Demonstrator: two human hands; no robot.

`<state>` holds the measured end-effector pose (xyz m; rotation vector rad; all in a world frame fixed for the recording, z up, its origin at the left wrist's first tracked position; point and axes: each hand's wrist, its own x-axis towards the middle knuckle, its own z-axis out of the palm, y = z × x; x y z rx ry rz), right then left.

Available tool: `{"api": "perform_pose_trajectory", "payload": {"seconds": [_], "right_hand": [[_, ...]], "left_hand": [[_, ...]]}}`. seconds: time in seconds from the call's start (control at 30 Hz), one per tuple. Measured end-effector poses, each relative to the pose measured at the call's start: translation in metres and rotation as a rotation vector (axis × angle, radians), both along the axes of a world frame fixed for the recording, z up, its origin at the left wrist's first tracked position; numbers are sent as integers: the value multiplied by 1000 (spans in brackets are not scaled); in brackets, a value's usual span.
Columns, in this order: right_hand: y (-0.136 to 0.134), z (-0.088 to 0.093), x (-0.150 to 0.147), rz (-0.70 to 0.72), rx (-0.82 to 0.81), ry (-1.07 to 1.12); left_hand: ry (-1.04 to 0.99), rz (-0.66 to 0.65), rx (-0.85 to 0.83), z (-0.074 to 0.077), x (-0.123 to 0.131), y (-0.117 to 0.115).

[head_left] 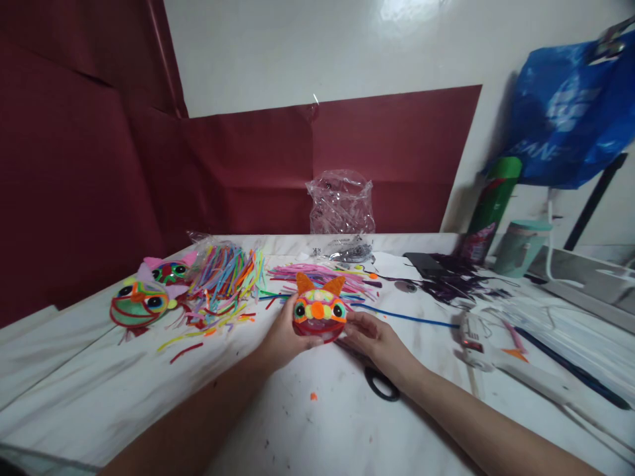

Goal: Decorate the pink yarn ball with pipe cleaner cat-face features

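Between both hands is a small craft animal head (319,311) with orange pointed ears, big round eyes, an orange nose and a red-rimmed mouth, its face toward me. My left hand (285,337) grips its left side, the thumb near the mouth. My right hand (372,337) has its fingers closed on the right edge. Under my right wrist lie black-handled scissors (381,385), their blades mostly hidden. Just behind the head, pink and purple pipe cleaners (317,272) are spread out, and a blue pipe cleaner (407,317) stretches off to the right.
Two similar craft heads, one green-mouthed (141,304), lie at left beside a bundle of colourful pipe cleaners (223,271). A white glue gun (520,377) rests at right. Behind stand a clear plastic bag (342,205), a green spray can (491,205) and a pale green cup (520,248).
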<state>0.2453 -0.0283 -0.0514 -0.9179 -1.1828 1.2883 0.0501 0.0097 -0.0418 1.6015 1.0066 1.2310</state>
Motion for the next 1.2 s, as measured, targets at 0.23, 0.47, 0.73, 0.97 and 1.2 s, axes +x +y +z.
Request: {"api": "perform_pose_trajectory", "payload": {"seconds": [0.23,0.47,0.73,0.97,1.2], "right_hand": [[-1,0,0,7,-11,30],[-3,7,2,-68,167,-91],[-23,15,-4,-38,623,-443],[-27,19,-5,-222,732,-520],[-22,19,-4,-239,546,-535]], "left_hand": [[-59,7,-28,-6,1,3],[-335,-36,-45,2,2,6],[-519,-188,-83,6,-7,5],[-767,-571,-207,13,-37,18],[-826,-614,-243,10,-59,17]]}}
